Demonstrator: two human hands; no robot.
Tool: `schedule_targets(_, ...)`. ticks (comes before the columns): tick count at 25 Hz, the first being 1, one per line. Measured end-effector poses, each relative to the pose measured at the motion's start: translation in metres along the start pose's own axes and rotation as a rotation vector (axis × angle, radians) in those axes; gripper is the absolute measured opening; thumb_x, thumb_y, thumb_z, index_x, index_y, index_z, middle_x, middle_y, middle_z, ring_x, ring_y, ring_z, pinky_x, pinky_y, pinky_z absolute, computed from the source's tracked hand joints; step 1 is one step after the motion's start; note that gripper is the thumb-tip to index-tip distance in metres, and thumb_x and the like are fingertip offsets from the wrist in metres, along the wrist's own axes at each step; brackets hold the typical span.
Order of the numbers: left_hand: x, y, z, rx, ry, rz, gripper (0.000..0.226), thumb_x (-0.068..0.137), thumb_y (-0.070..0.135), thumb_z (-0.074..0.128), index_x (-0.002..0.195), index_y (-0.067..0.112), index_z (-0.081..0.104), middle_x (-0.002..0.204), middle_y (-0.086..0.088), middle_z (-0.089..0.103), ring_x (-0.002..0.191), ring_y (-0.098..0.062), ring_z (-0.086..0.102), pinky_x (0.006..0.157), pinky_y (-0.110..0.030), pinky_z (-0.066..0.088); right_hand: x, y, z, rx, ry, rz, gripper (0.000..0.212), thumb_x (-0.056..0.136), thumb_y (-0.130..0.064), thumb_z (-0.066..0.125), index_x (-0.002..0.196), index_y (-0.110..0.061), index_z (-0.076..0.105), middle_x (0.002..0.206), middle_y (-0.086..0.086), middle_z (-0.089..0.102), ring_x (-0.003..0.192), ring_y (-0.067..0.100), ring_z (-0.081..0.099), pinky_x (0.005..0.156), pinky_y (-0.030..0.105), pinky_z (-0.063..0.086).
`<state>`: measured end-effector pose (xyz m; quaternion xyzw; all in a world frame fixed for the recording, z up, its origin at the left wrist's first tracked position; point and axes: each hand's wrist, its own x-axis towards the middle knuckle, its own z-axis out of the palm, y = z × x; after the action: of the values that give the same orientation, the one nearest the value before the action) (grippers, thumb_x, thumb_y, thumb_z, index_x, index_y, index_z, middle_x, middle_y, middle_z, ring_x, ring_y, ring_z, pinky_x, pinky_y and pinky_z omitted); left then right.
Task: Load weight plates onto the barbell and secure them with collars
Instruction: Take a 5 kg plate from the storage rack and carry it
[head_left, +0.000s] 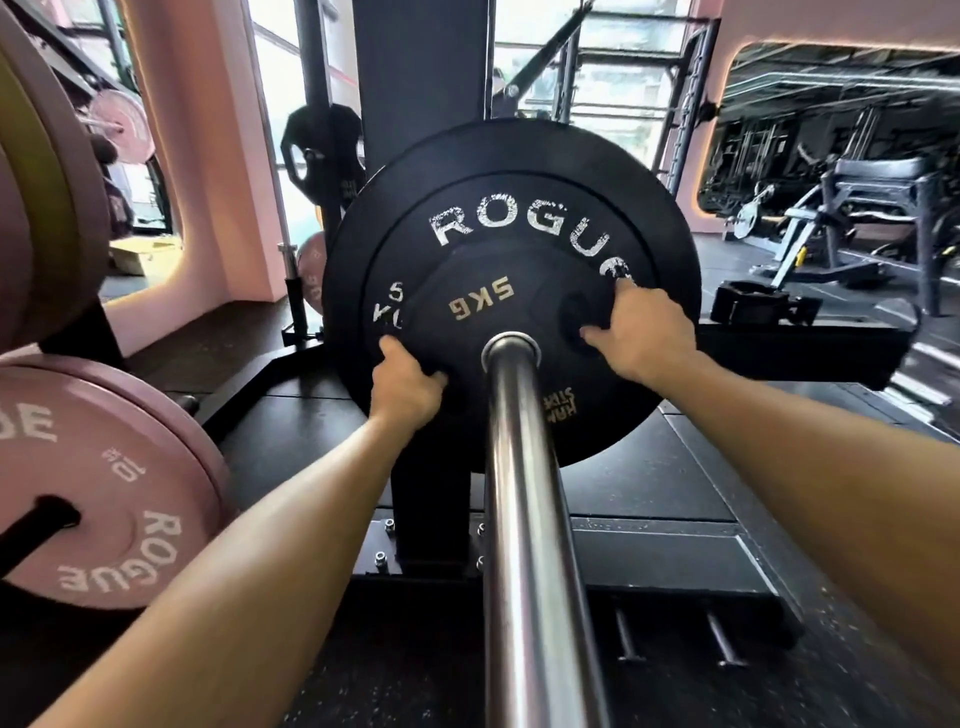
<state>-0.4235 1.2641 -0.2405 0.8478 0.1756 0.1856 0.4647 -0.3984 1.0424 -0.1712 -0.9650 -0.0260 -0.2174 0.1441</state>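
Large plate: we see a black Rogue bumper plate standing upright on the barbell sleeve, which runs from us toward its centre.
Small plate: a black 5KG plate is on the same sleeve, flat against the face of the large plate; its gold marking reads upside down.
Pink plate: at our left a pink Rogue bumper plate hangs on a storage peg, well apart from the bar.
Left hand: our left hand grasps the lower left edge of the small plate, the fingers curled around its rim.
Right hand: our right hand holds the right side of the small plate, the thumb at a grip hole and the fingers bent on the rim.
Collar: a black collar lies on the rack base at the right, not on the bar.
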Motion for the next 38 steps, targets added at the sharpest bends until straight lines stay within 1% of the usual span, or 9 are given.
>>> schedule_targets(2, 0.004, -0.003, 0.0, -0.024, 0.055, 0.012, 0.049, 0.087, 0.018, 0.071, 0.123, 0.003, 0.042, 0.121, -0.019, 0.06, 0.111, -0.039, 0.059, 0.093, -0.038, 0.049, 0.006, -0.003, -0.001, -0.039, -0.051, 0.028, 0.049, 0.087, -0.033, 0.071, 0.122, -0.004, 0.052, 0.122, 0.021, 0.059, 0.113, 0.041, 0.057, 0.088, 0.04, 0.047)
schedule_targets(5, 0.004, 0.003, -0.011, -0.094, 0.033, 0.044, 0.047, 0.08, 0.015, 0.068, 0.121, 0.017, 0.046, 0.105, -0.008, 0.063, 0.098, -0.035, 0.064, 0.084, -0.046, 0.058, 0.005, -0.002, -0.002, 0.106, -0.119, 0.133, 0.062, 0.078, -0.027, 0.078, 0.131, -0.009, 0.051, 0.124, 0.018, 0.06, 0.112, 0.038, 0.06, 0.092, 0.039, 0.049)
schedule_targets(9, -0.01, 0.012, -0.025, 0.067, 0.089, 0.093, 0.05, 0.076, 0.021, 0.067, 0.123, 0.026, 0.049, 0.102, -0.008, 0.066, 0.096, -0.035, 0.062, 0.083, -0.039, 0.053, -0.016, 0.005, -0.006, 0.299, -0.205, 0.261, 0.056, 0.069, -0.024, 0.079, 0.121, -0.016, 0.059, 0.101, 0.007, 0.064, 0.074, 0.029, 0.069, 0.071, 0.039, 0.062)
schedule_targets(12, -0.035, 0.014, -0.035, 0.15, 0.146, 0.105, 0.041, 0.082, 0.021, 0.064, 0.121, 0.024, 0.051, 0.103, -0.011, 0.066, 0.1, -0.038, 0.062, 0.078, -0.038, 0.046, -0.045, 0.008, -0.016, 0.326, -0.259, 0.304, 0.047, 0.064, -0.027, 0.079, 0.107, -0.012, 0.066, 0.093, 0.006, 0.067, 0.063, 0.024, 0.07, 0.067, 0.036, 0.062)
schedule_targets(16, -0.078, 0.008, -0.054, 0.157, 0.135, 0.165, 0.028, 0.083, 0.022, 0.065, 0.107, 0.02, 0.051, 0.092, -0.006, 0.062, 0.097, -0.039, 0.061, 0.071, -0.035, 0.04, -0.087, 0.008, -0.038, 0.387, -0.293, 0.322, 0.034, 0.061, -0.021, 0.076, 0.092, -0.009, 0.068, 0.088, 0.008, 0.071, 0.064, 0.028, 0.072, 0.071, 0.038, 0.062)
schedule_targets(21, -0.153, -0.002, -0.088, 0.115, 0.12, 0.189, 0.021, 0.083, 0.024, 0.066, 0.103, 0.017, 0.061, 0.105, -0.011, 0.071, 0.102, -0.037, 0.062, 0.074, -0.031, 0.04, -0.165, 0.002, -0.072, 0.561, -0.246, 0.341, 0.012, 0.067, -0.004, 0.068, 0.077, -0.01, 0.063, 0.084, 0.008, 0.066, 0.077, 0.031, 0.07, 0.064, 0.048, 0.062)
schedule_targets(25, -0.21, -0.007, -0.114, 0.095, 0.088, 0.185, 0.018, 0.084, 0.021, 0.066, 0.101, 0.018, 0.061, 0.104, -0.007, 0.071, 0.1, -0.033, 0.063, 0.073, -0.029, 0.039, -0.222, 0.002, -0.101, 0.597, -0.277, 0.322, 0.025, 0.071, -0.001, 0.066, 0.094, -0.01, 0.066, 0.091, 0.009, 0.07, 0.082, 0.03, 0.07, 0.065, 0.049, 0.062)
schedule_targets(33, -0.297, -0.007, -0.16, 0.131, 0.044, 0.219, 0.019, 0.08, 0.011, 0.065, 0.091, 0.025, 0.056, 0.08, 0.005, 0.06, 0.09, -0.028, 0.061, 0.07, -0.029, 0.038, -0.302, 0.003, -0.153, 0.526, -0.274, 0.237, 0.012, 0.067, 0.003, 0.066, 0.07, -0.007, 0.06, 0.073, 0.01, 0.064, 0.062, 0.036, 0.069, 0.053, 0.043, 0.061)
schedule_targets(38, -0.315, 0.006, -0.19, 0.173, 0.016, 0.272, 0.02, 0.079, 0.012, 0.066, 0.093, 0.025, 0.058, 0.091, -0.003, 0.067, 0.092, -0.03, 0.062, 0.072, -0.03, 0.04, -0.326, -0.004, -0.18, 0.523, -0.308, 0.194, 0.01, 0.064, 0.004, 0.069, 0.071, 0.0, 0.063, 0.071, 0.012, 0.066, 0.059, 0.033, 0.07, 0.05, 0.04, 0.06)
